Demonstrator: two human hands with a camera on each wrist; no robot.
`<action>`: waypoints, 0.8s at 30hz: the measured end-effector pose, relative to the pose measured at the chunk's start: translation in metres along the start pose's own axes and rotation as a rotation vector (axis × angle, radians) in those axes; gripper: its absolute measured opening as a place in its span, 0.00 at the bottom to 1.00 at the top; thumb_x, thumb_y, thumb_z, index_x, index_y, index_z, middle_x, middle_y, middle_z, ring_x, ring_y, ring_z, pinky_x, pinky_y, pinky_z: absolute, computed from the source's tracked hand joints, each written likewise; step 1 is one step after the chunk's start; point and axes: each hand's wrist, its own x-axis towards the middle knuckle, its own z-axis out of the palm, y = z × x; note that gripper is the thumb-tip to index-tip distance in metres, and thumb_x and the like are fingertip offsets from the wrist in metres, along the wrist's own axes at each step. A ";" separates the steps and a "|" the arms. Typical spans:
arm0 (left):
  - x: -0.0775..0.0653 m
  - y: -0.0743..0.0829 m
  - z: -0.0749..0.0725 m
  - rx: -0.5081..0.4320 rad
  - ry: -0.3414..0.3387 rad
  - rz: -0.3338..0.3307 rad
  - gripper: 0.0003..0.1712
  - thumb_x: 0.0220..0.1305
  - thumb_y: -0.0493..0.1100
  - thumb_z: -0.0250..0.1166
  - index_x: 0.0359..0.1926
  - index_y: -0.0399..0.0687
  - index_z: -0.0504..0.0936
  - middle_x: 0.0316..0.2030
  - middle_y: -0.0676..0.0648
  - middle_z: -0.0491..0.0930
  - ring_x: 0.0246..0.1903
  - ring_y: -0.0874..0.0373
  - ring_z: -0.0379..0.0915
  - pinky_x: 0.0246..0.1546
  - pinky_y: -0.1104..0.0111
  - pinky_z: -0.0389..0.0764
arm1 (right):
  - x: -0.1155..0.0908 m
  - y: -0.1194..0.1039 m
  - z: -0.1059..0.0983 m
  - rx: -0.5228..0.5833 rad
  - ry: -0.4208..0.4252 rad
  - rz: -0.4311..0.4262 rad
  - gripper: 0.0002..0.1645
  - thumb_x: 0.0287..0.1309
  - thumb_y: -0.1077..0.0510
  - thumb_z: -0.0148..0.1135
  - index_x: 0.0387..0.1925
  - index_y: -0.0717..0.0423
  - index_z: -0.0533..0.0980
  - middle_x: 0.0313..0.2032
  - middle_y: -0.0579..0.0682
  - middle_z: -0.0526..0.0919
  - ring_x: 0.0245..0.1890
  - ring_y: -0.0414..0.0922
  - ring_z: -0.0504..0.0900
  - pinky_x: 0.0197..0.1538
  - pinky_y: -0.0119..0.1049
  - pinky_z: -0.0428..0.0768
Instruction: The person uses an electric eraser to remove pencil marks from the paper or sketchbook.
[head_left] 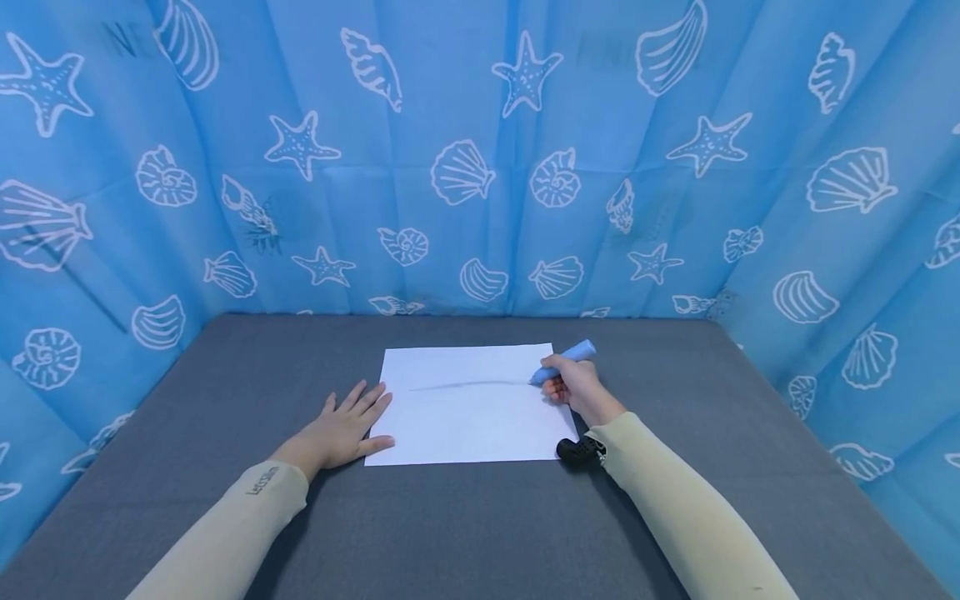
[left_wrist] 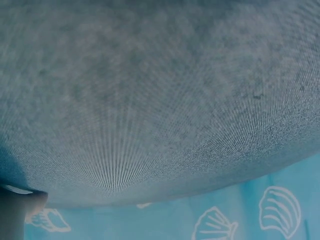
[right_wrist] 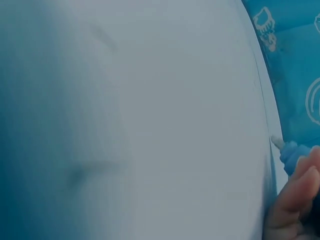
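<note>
A white sheet of paper [head_left: 465, 425] lies on the grey table, with a thin, faint line [head_left: 468, 384] running across its upper half. In my right hand [head_left: 577, 387] I grip a thick blue marker [head_left: 577, 350], its tip at the line's right end, near the paper's right edge. The right wrist view shows the marker's pale tip [right_wrist: 277, 142] and part of the fingers [right_wrist: 295, 200]. My left hand [head_left: 348, 429] rests with spread fingers on the paper's left edge. Only a bit of that hand [left_wrist: 35, 202] shows in the left wrist view.
A dark grey cloth covers the table [head_left: 465, 533]. Blue curtains [head_left: 480, 217] printed with white shells and starfish hang behind it and along both sides. A black device [head_left: 579, 452] sits at my right wrist, over the paper's lower right corner.
</note>
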 end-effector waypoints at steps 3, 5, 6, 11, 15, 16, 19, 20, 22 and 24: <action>0.001 0.000 0.000 0.009 -0.004 -0.007 0.52 0.64 0.77 0.42 0.77 0.49 0.48 0.76 0.45 0.42 0.74 0.40 0.31 0.64 0.34 0.35 | 0.001 0.000 0.000 -0.004 -0.001 0.001 0.15 0.63 0.55 0.60 0.30 0.64 0.74 0.16 0.49 0.75 0.13 0.38 0.73 0.21 0.29 0.76; 0.001 0.000 0.000 0.005 -0.005 -0.008 0.52 0.64 0.77 0.42 0.77 0.49 0.48 0.76 0.45 0.42 0.74 0.40 0.31 0.64 0.34 0.35 | 0.001 0.000 0.000 -0.002 0.001 0.000 0.14 0.63 0.55 0.60 0.30 0.64 0.74 0.16 0.49 0.75 0.13 0.38 0.73 0.21 0.29 0.76; 0.001 0.000 0.000 0.007 -0.006 -0.009 0.52 0.64 0.77 0.42 0.77 0.49 0.48 0.76 0.45 0.42 0.74 0.40 0.31 0.64 0.34 0.34 | 0.001 0.000 0.000 -0.001 0.001 -0.001 0.14 0.63 0.55 0.60 0.30 0.64 0.75 0.16 0.49 0.75 0.13 0.38 0.73 0.21 0.29 0.76; 0.000 0.001 0.000 0.009 -0.011 -0.015 0.53 0.64 0.77 0.42 0.77 0.49 0.48 0.76 0.45 0.42 0.74 0.40 0.30 0.64 0.34 0.34 | 0.002 0.000 0.001 -0.011 -0.016 0.004 0.14 0.63 0.56 0.60 0.29 0.64 0.74 0.15 0.49 0.75 0.13 0.38 0.72 0.20 0.28 0.74; 0.000 0.002 0.000 0.006 -0.011 -0.016 0.53 0.63 0.78 0.41 0.77 0.49 0.48 0.76 0.45 0.42 0.74 0.40 0.30 0.64 0.34 0.33 | 0.002 -0.001 0.001 -0.016 -0.033 -0.004 0.14 0.63 0.56 0.59 0.29 0.64 0.74 0.15 0.49 0.74 0.13 0.38 0.72 0.20 0.28 0.74; 0.000 0.002 0.000 0.005 -0.011 -0.016 0.53 0.63 0.78 0.41 0.77 0.49 0.48 0.76 0.45 0.42 0.74 0.40 0.30 0.64 0.34 0.33 | 0.002 -0.001 0.001 -0.014 -0.029 -0.005 0.14 0.63 0.56 0.59 0.29 0.64 0.74 0.15 0.49 0.74 0.13 0.38 0.72 0.20 0.28 0.74; 0.001 0.001 0.000 0.003 -0.010 -0.016 0.54 0.63 0.79 0.40 0.77 0.49 0.48 0.76 0.45 0.42 0.74 0.40 0.30 0.64 0.34 0.33 | 0.002 -0.001 0.001 -0.024 -0.031 -0.006 0.14 0.63 0.55 0.59 0.30 0.64 0.74 0.15 0.48 0.74 0.13 0.38 0.72 0.20 0.28 0.73; 0.001 0.001 0.000 0.002 -0.009 -0.015 0.54 0.62 0.79 0.40 0.77 0.49 0.48 0.76 0.45 0.42 0.74 0.40 0.30 0.64 0.34 0.33 | 0.002 -0.001 0.001 -0.031 -0.029 -0.005 0.14 0.63 0.55 0.59 0.30 0.64 0.74 0.15 0.48 0.74 0.13 0.38 0.71 0.20 0.28 0.73; 0.001 0.001 0.000 -0.002 -0.005 -0.011 0.54 0.62 0.79 0.40 0.77 0.49 0.48 0.76 0.45 0.42 0.74 0.40 0.30 0.64 0.34 0.33 | 0.002 -0.002 0.001 -0.038 -0.027 -0.002 0.13 0.63 0.55 0.59 0.30 0.64 0.74 0.15 0.48 0.73 0.12 0.38 0.70 0.20 0.28 0.71; 0.002 0.000 0.001 0.003 -0.003 -0.011 0.54 0.62 0.79 0.40 0.77 0.49 0.48 0.76 0.45 0.42 0.74 0.40 0.30 0.64 0.34 0.33 | 0.002 -0.002 0.002 -0.036 -0.019 0.003 0.13 0.63 0.55 0.59 0.31 0.64 0.74 0.15 0.48 0.73 0.12 0.38 0.70 0.20 0.28 0.71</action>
